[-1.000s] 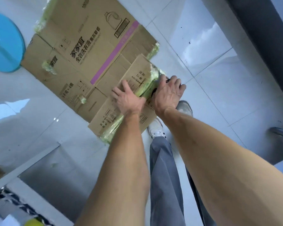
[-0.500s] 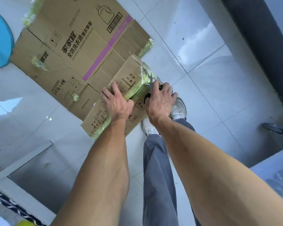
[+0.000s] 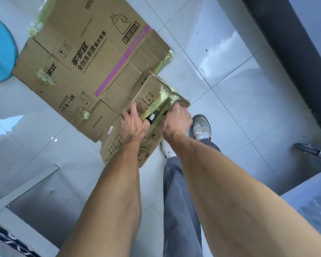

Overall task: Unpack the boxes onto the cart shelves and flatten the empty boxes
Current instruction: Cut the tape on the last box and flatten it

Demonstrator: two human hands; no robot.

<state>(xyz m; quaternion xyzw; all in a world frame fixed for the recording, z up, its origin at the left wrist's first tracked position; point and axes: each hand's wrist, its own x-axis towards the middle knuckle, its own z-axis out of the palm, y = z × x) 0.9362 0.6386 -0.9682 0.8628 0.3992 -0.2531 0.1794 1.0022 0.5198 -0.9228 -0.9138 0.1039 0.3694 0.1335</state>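
1. Large flattened brown cardboard box [image 3: 85,58]: top edge cut by the frame.
2. Round blue plastic object [image 3: 0,51]: mostly off the left edge, can't identify.
3. Dark object in the small brown cardboard box's [image 3: 146,95] gap: hidden between the left hand [image 3: 132,125] and right hand [image 3: 176,121].
4. Small box's print: unreadable.

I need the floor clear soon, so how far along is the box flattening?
Done: one large detergent box lies flat on the tiled floor. In hand: the left hand and right hand grip a smaller box, opened along its green-taped seam but not yet flat. Left: flattening it; no cart shelves are in view.
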